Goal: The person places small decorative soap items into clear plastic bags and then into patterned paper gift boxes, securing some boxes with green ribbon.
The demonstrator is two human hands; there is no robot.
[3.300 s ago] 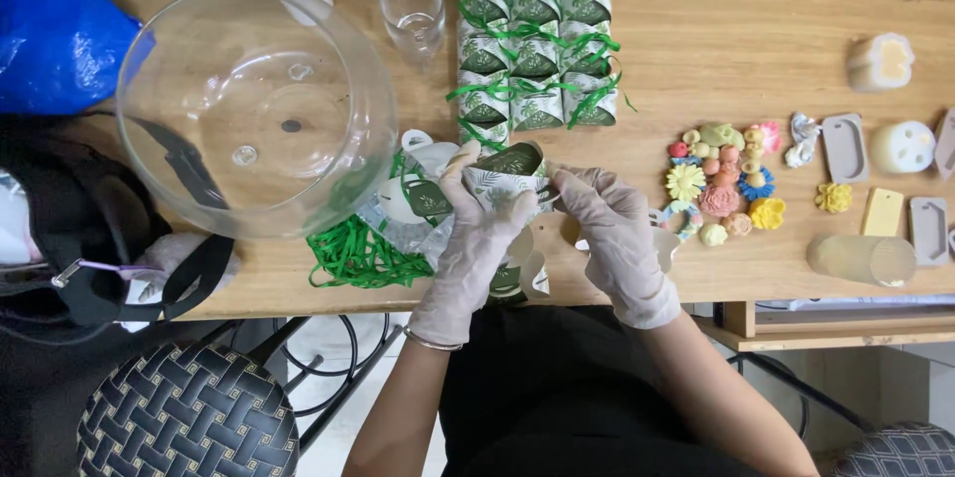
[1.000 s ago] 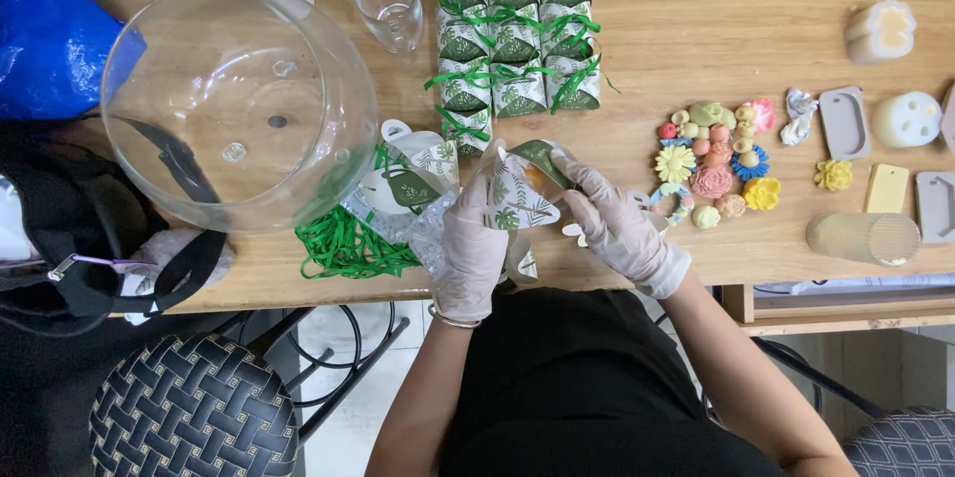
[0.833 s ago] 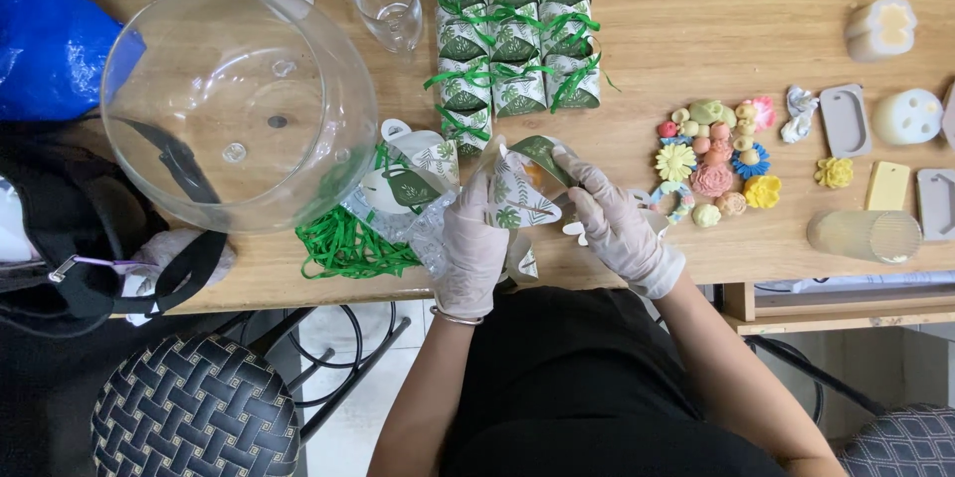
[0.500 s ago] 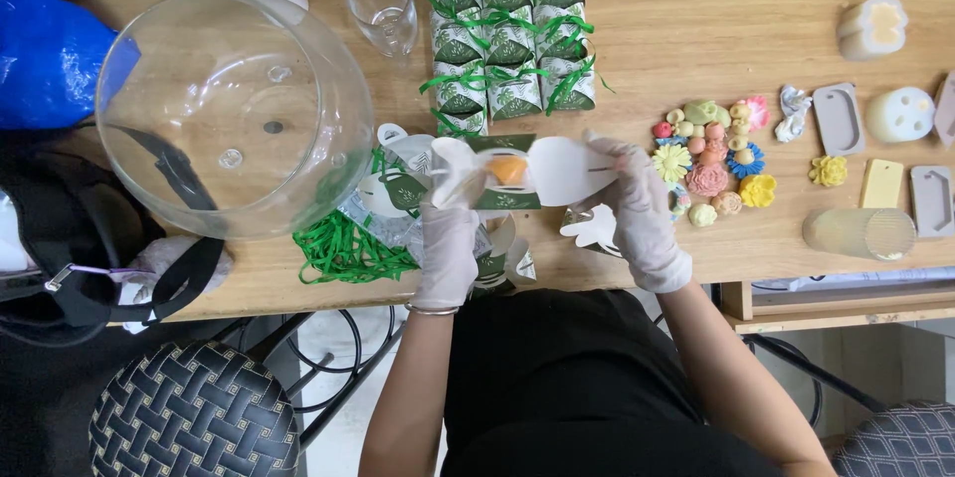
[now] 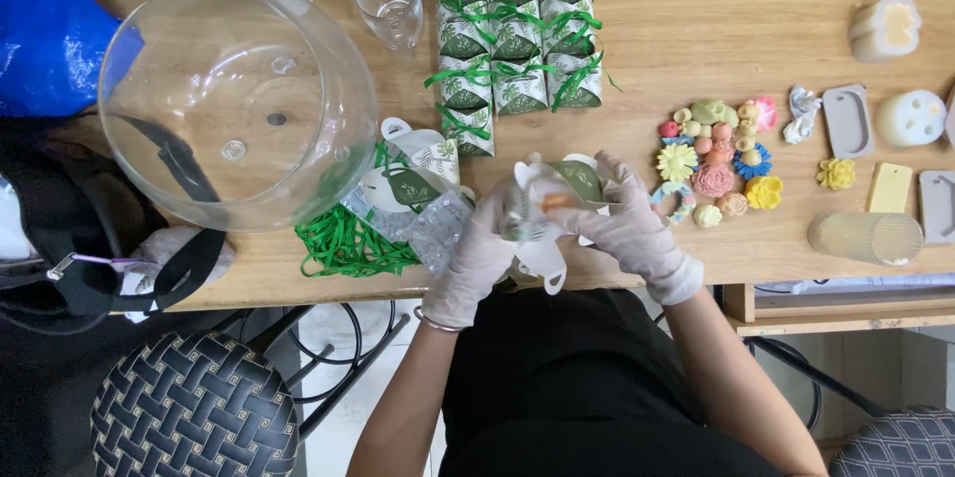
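Table (image 5: 696, 29): pale wood, matt, fine grain. Left hand (image 5: 484, 256) and right hand (image 5: 632, 228): thin whitish gloves, smooth, slightly translucent, latex-like. Gift box (image 5: 547, 213) between them: white card, matt, green leaf print. Finished boxes (image 5: 517, 29): same card, glossy green ribbon. Fishbowl (image 5: 234, 99): clear glass, shiny, reflections. Ribbon pile (image 5: 348, 243): green, satiny. Small flowers (image 5: 716, 154): waxy, matt, pastel. Moulds (image 5: 849, 121): grey, soft matt, silicone-like. Bag (image 5: 55, 39): blue plastic, glossy. Chair seat (image 5: 194, 407): woven, textured.
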